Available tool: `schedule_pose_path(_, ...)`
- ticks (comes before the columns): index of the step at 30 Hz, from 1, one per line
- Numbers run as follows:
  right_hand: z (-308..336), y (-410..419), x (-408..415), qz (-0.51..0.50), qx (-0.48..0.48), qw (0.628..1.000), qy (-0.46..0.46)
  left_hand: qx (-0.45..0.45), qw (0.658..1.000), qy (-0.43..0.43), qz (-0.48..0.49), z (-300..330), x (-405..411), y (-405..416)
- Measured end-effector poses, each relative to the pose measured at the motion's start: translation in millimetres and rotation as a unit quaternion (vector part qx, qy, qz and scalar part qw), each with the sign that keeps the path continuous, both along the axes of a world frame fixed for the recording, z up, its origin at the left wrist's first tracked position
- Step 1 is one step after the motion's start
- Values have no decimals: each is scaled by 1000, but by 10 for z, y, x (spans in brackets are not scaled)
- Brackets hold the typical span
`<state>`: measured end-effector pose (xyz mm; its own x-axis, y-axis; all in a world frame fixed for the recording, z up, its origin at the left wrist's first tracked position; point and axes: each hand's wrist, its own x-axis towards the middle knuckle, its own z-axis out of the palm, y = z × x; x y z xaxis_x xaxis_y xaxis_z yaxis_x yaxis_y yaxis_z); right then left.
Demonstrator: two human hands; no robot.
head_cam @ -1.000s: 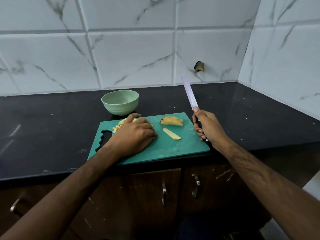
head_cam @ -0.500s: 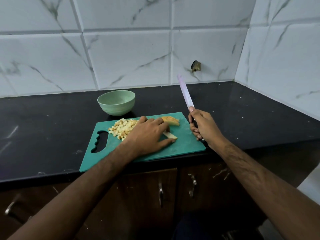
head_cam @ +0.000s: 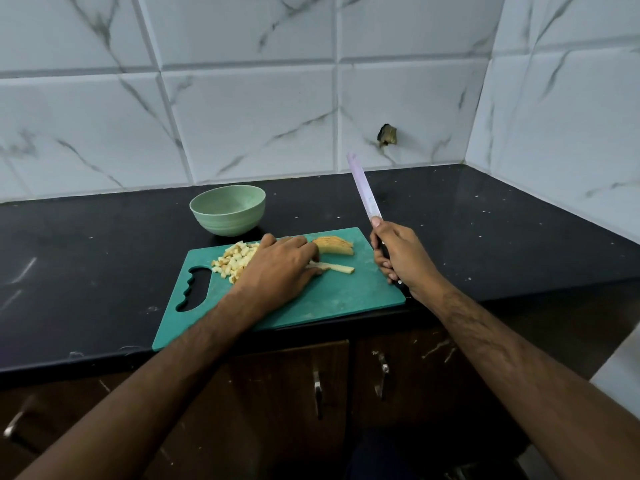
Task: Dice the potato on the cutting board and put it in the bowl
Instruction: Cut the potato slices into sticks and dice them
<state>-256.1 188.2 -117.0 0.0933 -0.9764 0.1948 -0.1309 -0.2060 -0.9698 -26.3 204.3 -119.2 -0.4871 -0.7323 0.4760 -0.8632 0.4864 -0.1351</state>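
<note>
A green cutting board (head_cam: 329, 299) lies at the counter's front edge. On its left part sits a heap of diced potato (head_cam: 233, 259). My left hand (head_cam: 280, 268) lies palm down on the board, its fingertips touching a potato strip (head_cam: 337, 267). Behind the strip is a sliced potato piece (head_cam: 334, 245) with skin. My right hand (head_cam: 398, 258) grips a knife (head_cam: 363, 188) at the board's right edge, blade pointing up and away. A pale green bowl (head_cam: 228, 214) stands behind the board; it looks empty.
The black counter (head_cam: 485, 230) runs to a tiled wall at the back and right corner. Cabinet doors with metal handles (head_cam: 317, 386) are below the counter edge.
My left hand slid right from the diced heap, uncovering it, and now reaches the potato strip. The right hand and the knife stayed about where they were.
</note>
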Motion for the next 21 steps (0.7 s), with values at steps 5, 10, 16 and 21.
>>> schedule_pose_path(5, 0, 2, 5, 1, -1, 1000, 2, 60, 997, 37, 15, 56, 52, 11)
schedule_pose_path(10, 6, 6, 10, -2, -3, 1000, 7, 114, 992, 58, 7, 80, 29, 6)
schedule_pose_path(16, 6, 6, 9, -6, -4, 1000, 11, 174, 978, 118, -7, 96, 32, 58)
schedule_pose_path(21, 3, 13, 13, -10, -6, 1000, 19, 93, 995, 32, -18, 71, 25, 113)
